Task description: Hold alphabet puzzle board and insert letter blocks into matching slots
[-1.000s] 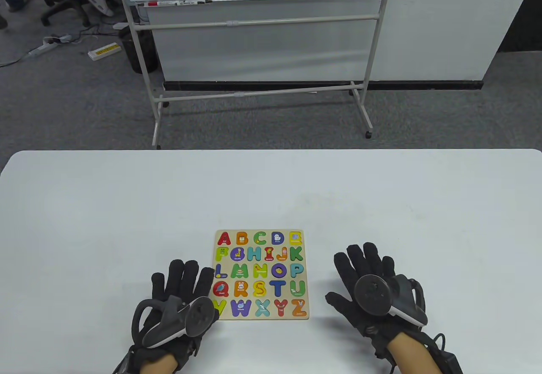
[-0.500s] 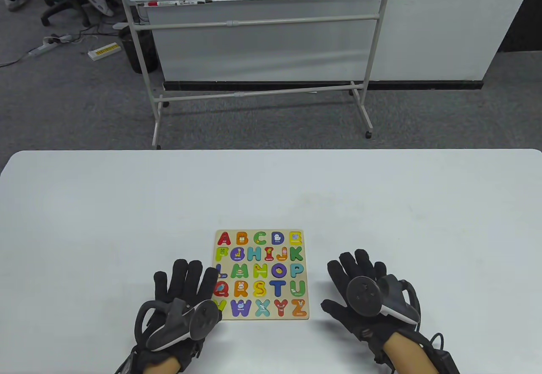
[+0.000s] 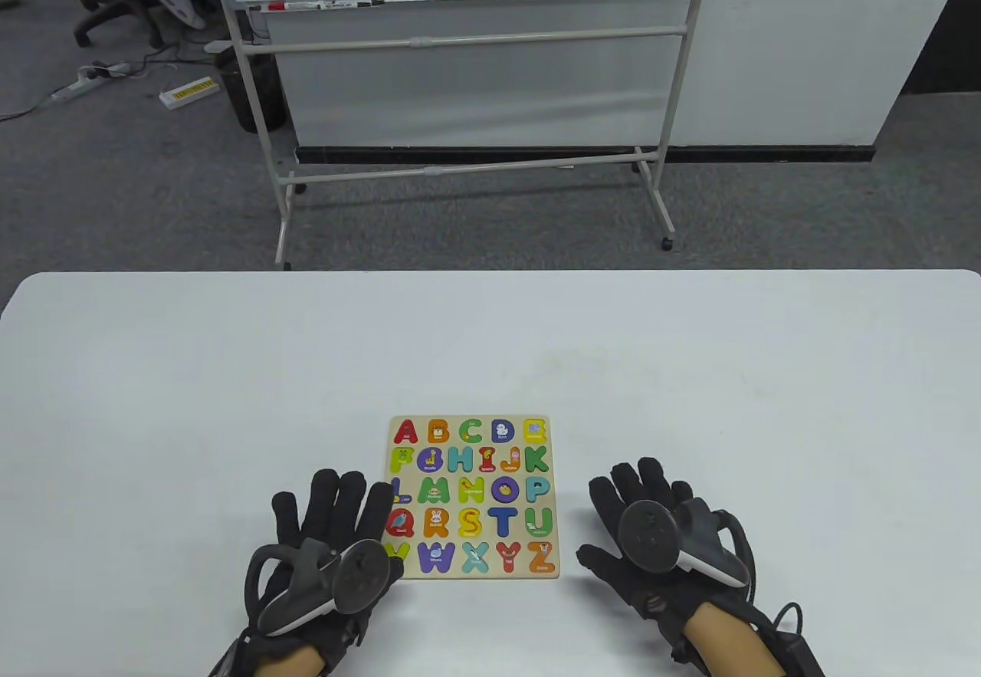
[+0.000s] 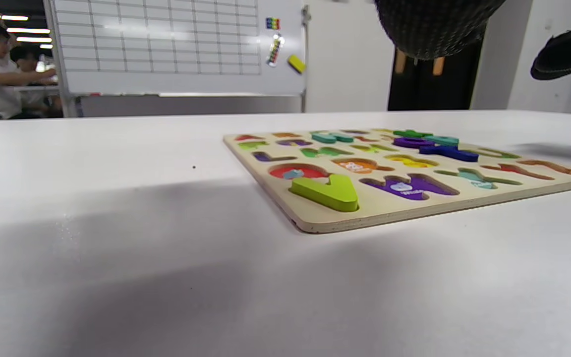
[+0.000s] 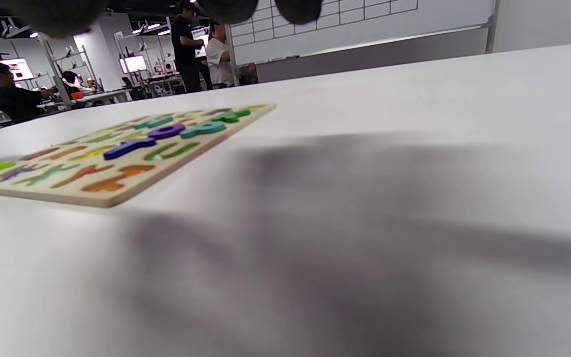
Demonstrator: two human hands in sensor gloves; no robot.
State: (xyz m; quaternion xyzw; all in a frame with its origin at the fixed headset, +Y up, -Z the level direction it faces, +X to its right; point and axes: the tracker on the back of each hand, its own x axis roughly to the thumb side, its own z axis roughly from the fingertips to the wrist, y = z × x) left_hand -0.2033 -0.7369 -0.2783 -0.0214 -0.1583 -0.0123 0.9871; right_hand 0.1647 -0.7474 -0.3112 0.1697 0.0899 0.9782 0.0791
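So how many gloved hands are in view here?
2: left hand overlapping the puzzle board's near-left edge; right hand to the puzzle board's right, apart from it. Neither is hidden.

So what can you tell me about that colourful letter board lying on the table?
The alphabet puzzle board is a thin, pale, wood-looking square lying flat on the white table. Bright letters A to Z sit in five rows. The green V stands proud of its slot. The left hand overlaps its left edge; the right hand is apart.
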